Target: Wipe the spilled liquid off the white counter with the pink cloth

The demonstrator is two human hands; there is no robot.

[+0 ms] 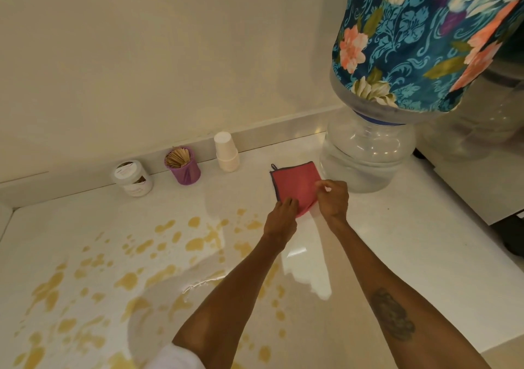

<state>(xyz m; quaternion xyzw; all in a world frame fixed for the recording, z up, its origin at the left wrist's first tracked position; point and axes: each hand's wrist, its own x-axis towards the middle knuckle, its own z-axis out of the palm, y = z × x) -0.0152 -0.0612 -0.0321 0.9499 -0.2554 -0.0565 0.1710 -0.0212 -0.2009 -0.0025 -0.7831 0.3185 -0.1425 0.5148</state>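
Observation:
A pink cloth with a dark edge and a small loop lies flat on the white counter, beside the water jug. My left hand grips its near left corner. My right hand pinches its near right edge with the fingers. Yellow spilled liquid lies in many drops and puddles across the counter, left of and below my arms, spreading toward the front left.
A clear water jug under a floral cover stands right of the cloth. Along the back wall stand stacked white paper cups, a purple cup of wooden sticks and a white lidded jar.

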